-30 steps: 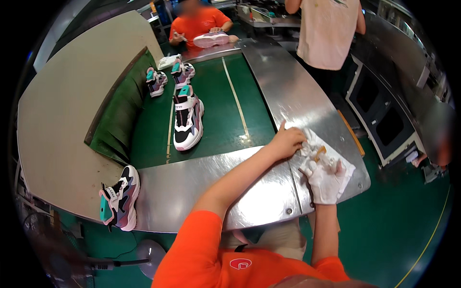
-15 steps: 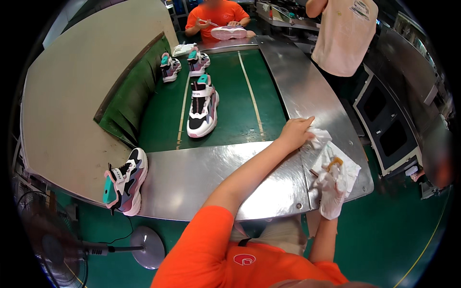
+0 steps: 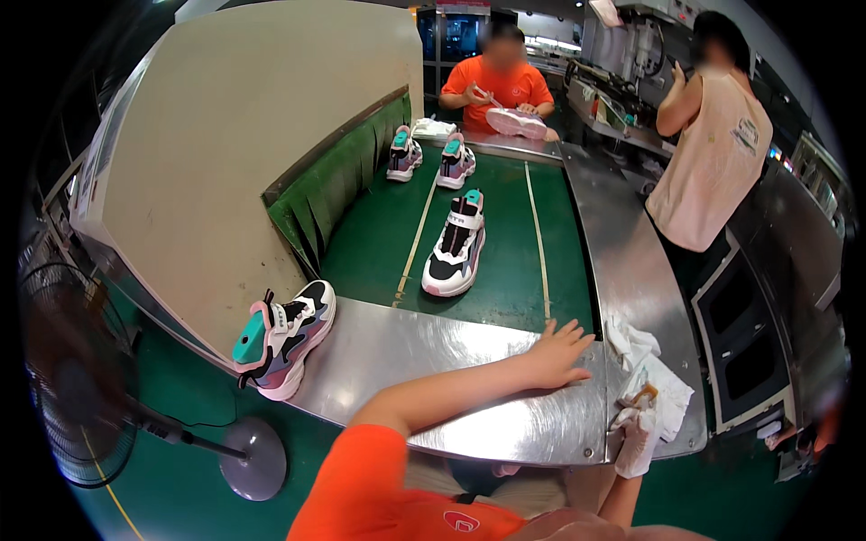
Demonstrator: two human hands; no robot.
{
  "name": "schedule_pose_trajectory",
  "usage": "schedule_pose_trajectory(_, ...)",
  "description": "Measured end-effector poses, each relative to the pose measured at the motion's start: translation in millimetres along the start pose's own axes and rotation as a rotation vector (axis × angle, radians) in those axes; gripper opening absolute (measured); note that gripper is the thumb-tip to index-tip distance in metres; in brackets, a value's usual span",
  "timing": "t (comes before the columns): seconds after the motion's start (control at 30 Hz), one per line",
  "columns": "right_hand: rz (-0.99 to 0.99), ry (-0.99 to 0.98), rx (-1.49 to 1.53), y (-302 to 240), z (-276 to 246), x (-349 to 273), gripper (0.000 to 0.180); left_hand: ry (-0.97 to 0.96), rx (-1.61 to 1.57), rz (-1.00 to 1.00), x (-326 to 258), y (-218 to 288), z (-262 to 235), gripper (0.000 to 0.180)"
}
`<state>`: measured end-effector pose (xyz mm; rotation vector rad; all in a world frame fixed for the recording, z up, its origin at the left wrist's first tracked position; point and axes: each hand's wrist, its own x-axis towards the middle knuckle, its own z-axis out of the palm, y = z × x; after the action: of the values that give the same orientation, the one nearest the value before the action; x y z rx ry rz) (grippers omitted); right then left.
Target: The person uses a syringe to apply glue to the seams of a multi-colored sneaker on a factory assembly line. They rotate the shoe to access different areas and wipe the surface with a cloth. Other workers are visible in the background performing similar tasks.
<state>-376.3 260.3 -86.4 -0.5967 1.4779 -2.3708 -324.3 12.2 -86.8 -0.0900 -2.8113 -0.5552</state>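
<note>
My left hand (image 3: pixel 557 350) is bare and lies flat with fingers spread on the steel table (image 3: pixel 406 356), just left of a crumpled white cloth (image 3: pixel 666 389). My right hand (image 3: pixel 634 439) wears a white glove and is at the table's near right corner, closed around a small orange-brown tool (image 3: pixel 642 395) over the cloth. A white, black and pink sneaker (image 3: pixel 456 245) stands on the green conveyor belt (image 3: pixel 370 243) beyond my left hand. Another sneaker with a teal heel (image 3: pixel 284 338) rests on the table's left end.
Two more sneakers (image 3: pixel 404 153) (image 3: pixel 456 160) stand far down the belt. A person in orange (image 3: pixel 496 83) at the far end handles a pink-soled shoe (image 3: pixel 516 122). A person in a beige sleeveless shirt (image 3: pixel 713 167) stands to the right. A beige tunnel housing (image 3: pixel 244 135) borders the belt; a floor fan (image 3: pixel 72 361) stands at the left.
My left hand has left the white cloth and slid left onto bare steel, fingers now spread. My gloved right hand has drawn back toward the near edge. The view has tilted up.
</note>
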Motion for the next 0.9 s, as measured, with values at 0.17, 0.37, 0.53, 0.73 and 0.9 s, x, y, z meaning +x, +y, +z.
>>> schedule_pose_trajectory(0.17,0.050,-0.035,0.012,6,-9,2,0.066,-0.020,-0.199,-0.061,77,15,39,0.063)
schedule_pose_trajectory(0.37,-0.021,-0.030,-0.243,7,-12,-1,0.076,0.037,-0.147,0.064,40,36,0,0.057)
schedule_pose_trajectory(0.53,-0.131,-0.004,-0.392,16,-2,-6,0.086,0.153,-0.309,-0.017,-51,-7,-25,0.051)
schedule_pose_trajectory(0.73,-0.072,-0.012,-0.455,5,8,-6,0.086,0.081,-1.466,-0.457,-96,-17,-49,0.047)
schedule_pose_trajectory(0.9,0.004,0.063,-0.375,5,9,-4,0.082,0.088,-1.594,-0.468,-92,-28,-49,0.049)
